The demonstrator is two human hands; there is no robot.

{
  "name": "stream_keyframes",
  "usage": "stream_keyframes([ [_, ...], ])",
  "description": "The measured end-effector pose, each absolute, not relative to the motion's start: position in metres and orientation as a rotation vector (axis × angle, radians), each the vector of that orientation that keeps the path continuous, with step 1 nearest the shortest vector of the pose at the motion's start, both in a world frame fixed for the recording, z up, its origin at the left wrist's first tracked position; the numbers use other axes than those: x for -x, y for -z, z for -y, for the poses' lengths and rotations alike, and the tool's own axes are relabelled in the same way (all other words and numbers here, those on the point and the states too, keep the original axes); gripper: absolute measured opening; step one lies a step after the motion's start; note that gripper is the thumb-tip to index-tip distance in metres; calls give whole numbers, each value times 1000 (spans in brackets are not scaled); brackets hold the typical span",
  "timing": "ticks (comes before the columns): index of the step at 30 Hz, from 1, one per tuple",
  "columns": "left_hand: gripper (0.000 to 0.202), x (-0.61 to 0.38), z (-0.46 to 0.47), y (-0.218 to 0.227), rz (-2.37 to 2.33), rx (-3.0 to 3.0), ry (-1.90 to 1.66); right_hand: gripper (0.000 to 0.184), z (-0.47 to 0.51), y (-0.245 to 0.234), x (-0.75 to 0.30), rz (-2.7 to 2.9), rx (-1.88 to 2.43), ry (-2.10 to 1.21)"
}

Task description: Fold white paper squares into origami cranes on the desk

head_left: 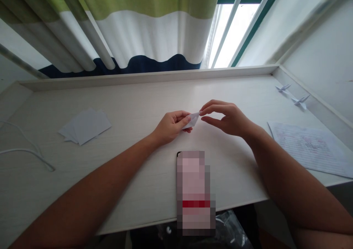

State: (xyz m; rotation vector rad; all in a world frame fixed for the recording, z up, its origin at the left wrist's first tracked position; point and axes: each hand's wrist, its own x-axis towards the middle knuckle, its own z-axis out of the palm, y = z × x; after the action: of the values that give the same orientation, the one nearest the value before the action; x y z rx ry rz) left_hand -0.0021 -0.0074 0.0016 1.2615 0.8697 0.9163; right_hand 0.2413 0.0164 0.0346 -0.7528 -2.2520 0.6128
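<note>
A small piece of folded white paper (194, 119) is pinched between the thumb and fingers of my left hand (176, 124), above the middle of the desk. To its right, my right hand (227, 117) has its thumb and fingers apart. The right fingertips come up to the paper's upper right corner; whether they press on it I cannot tell. Below both hands lies a phone-shaped object (193, 183), mostly blurred out by pixel blocks, at the desk's front edge.
Loose white paper sheets (86, 126) lie on the left, near a white cable (30, 151). Two folded paper figures (300, 101) stand at the far right, behind a lined, written-on sheet (311, 146). A raised rim (149, 77) runs along the desk's back, below a curtain (154, 32).
</note>
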Motion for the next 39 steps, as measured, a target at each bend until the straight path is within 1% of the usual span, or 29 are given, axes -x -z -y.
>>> stream_keyframes([
  [9,38,2,10,-2,-868,-1319,-875,16,-15,-38,-243,2336,689,-625],
  [13,40,2,11,-1,-880,-1343,-867,12,-14,-39,-243,2357,724,-633],
  [16,39,2,11,1,-894,-1364,-872,13,-14,-39,-244,2391,754,-624],
  [19,37,1,11,4,-904,-1379,-880,13,-15,-39,-246,2450,783,-559],
  [24,29,0,11,5,-916,-1386,-868,21,-17,-40,-250,2599,853,-318],
  [26,26,0,11,4,-928,-1390,-866,23,-18,-42,-251,2638,882,-273],
  [30,24,0,12,2,-942,-1388,-874,20,-16,-46,-252,2554,935,-343],
  [33,25,0,12,2,-943,-1372,-883,16,-13,-48,-251,2461,883,-450],
  [39,26,0,12,4,-908,-1370,-881,17,-12,-47,-248,2487,838,-564],
])
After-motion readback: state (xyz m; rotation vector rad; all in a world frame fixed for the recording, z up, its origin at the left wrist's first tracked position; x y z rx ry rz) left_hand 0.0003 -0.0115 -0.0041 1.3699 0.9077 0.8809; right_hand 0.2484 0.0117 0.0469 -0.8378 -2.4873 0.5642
